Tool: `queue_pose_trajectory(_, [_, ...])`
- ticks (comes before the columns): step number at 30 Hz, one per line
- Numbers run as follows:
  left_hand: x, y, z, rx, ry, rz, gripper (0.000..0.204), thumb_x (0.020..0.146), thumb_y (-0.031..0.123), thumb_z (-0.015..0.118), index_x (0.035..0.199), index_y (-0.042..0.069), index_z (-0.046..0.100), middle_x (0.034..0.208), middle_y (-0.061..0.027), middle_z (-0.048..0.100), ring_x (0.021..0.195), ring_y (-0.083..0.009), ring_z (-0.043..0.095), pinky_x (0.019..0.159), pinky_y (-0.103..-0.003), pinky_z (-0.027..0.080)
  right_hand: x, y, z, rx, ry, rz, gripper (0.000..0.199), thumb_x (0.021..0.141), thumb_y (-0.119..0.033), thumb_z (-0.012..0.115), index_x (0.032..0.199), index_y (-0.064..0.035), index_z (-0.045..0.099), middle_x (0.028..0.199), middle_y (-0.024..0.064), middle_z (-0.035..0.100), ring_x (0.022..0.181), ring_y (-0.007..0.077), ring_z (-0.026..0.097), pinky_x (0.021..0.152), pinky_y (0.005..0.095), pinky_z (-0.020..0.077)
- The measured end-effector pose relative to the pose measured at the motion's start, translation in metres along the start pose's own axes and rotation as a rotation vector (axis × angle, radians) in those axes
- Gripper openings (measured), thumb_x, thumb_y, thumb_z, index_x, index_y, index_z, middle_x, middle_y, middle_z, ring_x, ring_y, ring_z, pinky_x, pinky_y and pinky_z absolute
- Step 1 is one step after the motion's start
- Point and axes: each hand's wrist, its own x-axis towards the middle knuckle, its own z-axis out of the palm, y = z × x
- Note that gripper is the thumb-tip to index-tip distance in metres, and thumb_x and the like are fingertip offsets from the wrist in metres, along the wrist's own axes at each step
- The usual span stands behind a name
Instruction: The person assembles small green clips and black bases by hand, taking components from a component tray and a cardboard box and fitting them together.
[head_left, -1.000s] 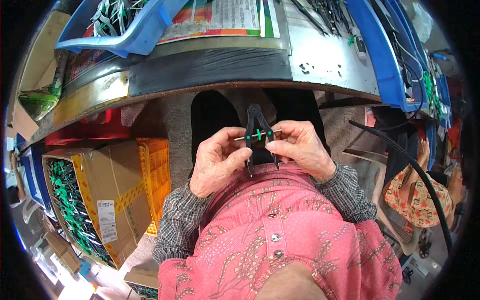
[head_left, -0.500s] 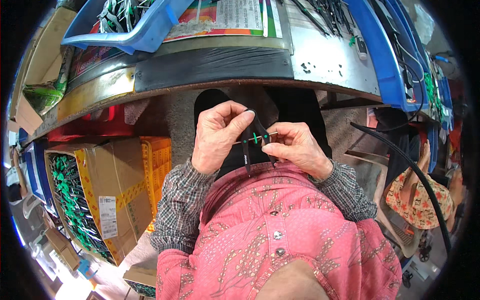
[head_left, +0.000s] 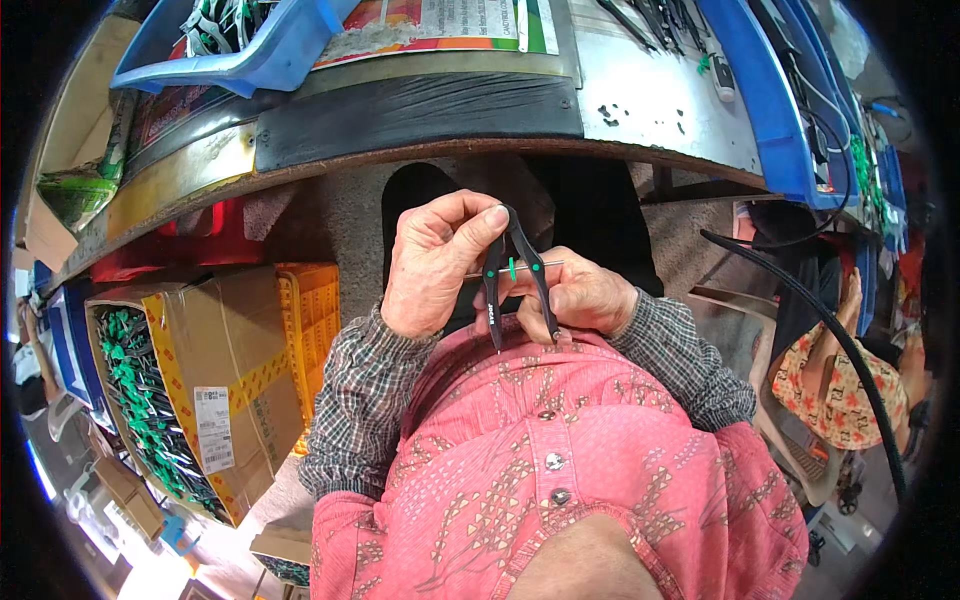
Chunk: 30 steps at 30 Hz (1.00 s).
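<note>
I hold a small black compass-like tool (head_left: 520, 275) with two pointed legs and green fittings, close to my chest below the table edge. My left hand (head_left: 435, 262) pinches its top hinge between thumb and fingers. My right hand (head_left: 585, 297) grips the right leg and a thin metal rod that crosses between the legs. The legs point down toward my pink shirt.
A metal-topped worktable (head_left: 640, 95) curves above, with a blue bin (head_left: 250, 45) of parts at the left and a blue tray (head_left: 770, 110) at the right. An open cardboard box (head_left: 190, 390) of black and green parts stands at my left. A black hose (head_left: 830, 330) runs at the right.
My left hand rose from the tool's left leg up to its hinge. The tool shifted slightly higher and its legs drew closer together.
</note>
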Motion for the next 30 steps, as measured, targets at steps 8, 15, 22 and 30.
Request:
queue_pose_trajectory(8, [0.004,-0.003,0.000,-0.079,0.001,0.008,0.012,0.089,0.014,0.064,0.094,0.003,0.066,0.070,0.0040,0.059,0.052,-0.0007,0.041,0.046,-0.017,0.032,0.008,0.013,-0.009,-0.030,0.020,-0.167,0.051,0.083,-0.030,0.071,0.116,0.0060,0.055,0.100,0.0178,0.064,0.067,0.0129,0.061,0.062,0.0233,0.0491])
queue_pose_trajectory(15, [0.006,-0.004,-0.003,0.000,0.019,0.042,0.011,0.089,0.012,0.064,0.094,0.002,0.066,0.069,0.0039,0.057,0.053,-0.0014,0.042,0.047,-0.017,0.032,0.011,0.012,-0.007,-0.087,0.109,-0.157,0.047,0.080,-0.030,0.074,0.108,0.0046,0.060,0.092,0.0149,0.066,0.068,0.0113,0.061,0.059,0.0211,0.0482])
queue_pose_trajectory(22, [0.002,-0.006,0.002,-0.043,0.011,0.045,0.015,0.088,0.015,0.066,0.092,0.001,0.067,0.068,0.0037,0.059,0.055,-0.0009,0.045,0.048,-0.017,0.034,0.006,0.015,-0.005,-0.078,0.183,-0.130,0.044,0.077,-0.028,0.077,0.104,0.0041,0.062,0.088,0.0136,0.067,0.062,0.0096,0.060,0.056,0.0197,0.0476])
queue_pose_trajectory(30, [0.003,0.007,0.004,0.003,0.011,0.037,0.014,0.088,0.014,0.066,0.091,0.001,0.066,0.071,0.0032,0.059,0.056,-0.0011,0.046,0.048,-0.017,0.036,0.008,0.006,0.005,-0.079,0.214,-0.121,0.041,0.077,-0.024,0.077,0.103,0.0044,0.062,0.085,0.0124,0.066,0.058,0.0092,0.057,0.054,0.0202,0.0471])
